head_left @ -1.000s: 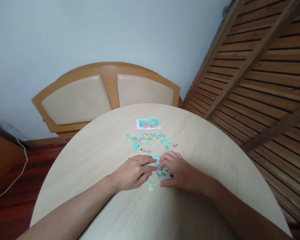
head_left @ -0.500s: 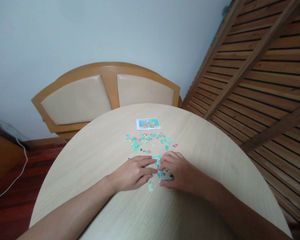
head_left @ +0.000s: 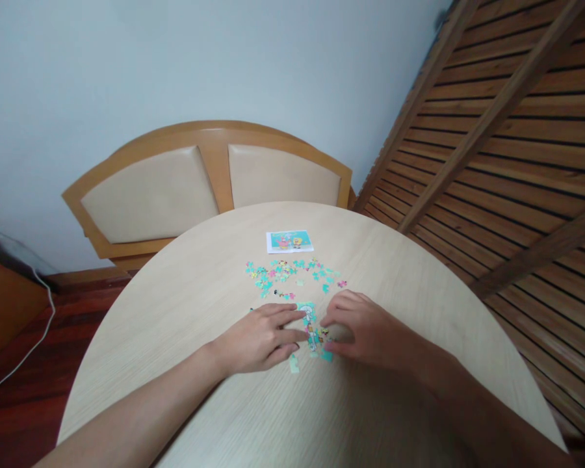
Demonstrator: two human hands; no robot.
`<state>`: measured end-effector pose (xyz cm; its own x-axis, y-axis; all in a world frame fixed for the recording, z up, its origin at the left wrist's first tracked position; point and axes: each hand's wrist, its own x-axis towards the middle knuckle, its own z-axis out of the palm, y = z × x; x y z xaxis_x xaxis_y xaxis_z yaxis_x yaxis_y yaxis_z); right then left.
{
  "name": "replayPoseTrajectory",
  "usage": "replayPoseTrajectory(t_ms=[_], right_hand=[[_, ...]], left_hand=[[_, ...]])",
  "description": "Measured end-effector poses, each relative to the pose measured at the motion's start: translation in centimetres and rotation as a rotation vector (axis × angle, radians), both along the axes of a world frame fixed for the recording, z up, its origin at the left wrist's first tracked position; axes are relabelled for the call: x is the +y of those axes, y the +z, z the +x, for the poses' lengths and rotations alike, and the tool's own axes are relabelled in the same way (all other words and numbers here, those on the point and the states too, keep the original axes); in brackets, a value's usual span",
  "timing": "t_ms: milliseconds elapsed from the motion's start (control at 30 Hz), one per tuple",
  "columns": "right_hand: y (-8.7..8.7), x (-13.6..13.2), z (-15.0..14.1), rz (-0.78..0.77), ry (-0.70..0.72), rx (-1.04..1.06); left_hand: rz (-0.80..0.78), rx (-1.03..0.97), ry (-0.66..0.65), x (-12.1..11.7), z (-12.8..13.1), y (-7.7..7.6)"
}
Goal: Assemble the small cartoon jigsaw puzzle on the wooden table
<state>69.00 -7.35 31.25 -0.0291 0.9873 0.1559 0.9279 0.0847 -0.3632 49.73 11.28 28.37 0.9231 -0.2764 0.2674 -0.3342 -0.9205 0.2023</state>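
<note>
A partly joined jigsaw puzzle (head_left: 308, 314), teal with a pale figure, lies on the table between my hands. My left hand (head_left: 259, 337) rests flat at its left side, fingers stretched out and fingertips on the joined pieces. Just right of it, my right hand (head_left: 358, 328) curves with thumb and fingers apart, over several puzzle pieces partly hidden by the fingers. Below my right thumb is a teal puzzle piece (head_left: 327, 356). A pale green puzzle piece (head_left: 294, 365) lies near my left thumb.
Several loose puzzle pieces (head_left: 273, 273) are scattered beyond my hands. Behind them lies a picture sheet (head_left: 292, 241) with cartoon figures. The round wooden table (head_left: 185, 286) stands before a padded headboard (head_left: 151, 192), with a slatted wooden panel (head_left: 517, 149) on the right.
My right hand has shifted a little right and its fingers have spread, uncovering more of the joined puzzle and the teal piece. My left hand has stayed in place.
</note>
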Motion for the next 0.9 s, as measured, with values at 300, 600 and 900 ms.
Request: replayPoseTrajectory(t_ms=[300, 600, 900], right_hand=[[-0.5, 0.3, 0.5, -0.043, -0.013, 0.026], [-0.7, 0.2, 0.8, -0.104, -0.103, 0.061], [-1.5, 0.3, 0.5, -0.073, -0.178, 0.133]], left_hand=[[0.037, 0.024, -0.022, -0.2, 0.0, 0.2], [0.013, -0.006, -0.026, -0.5, 0.1, 0.2], [0.036, 0.047, 0.003, -0.9, -0.1, 0.4]])
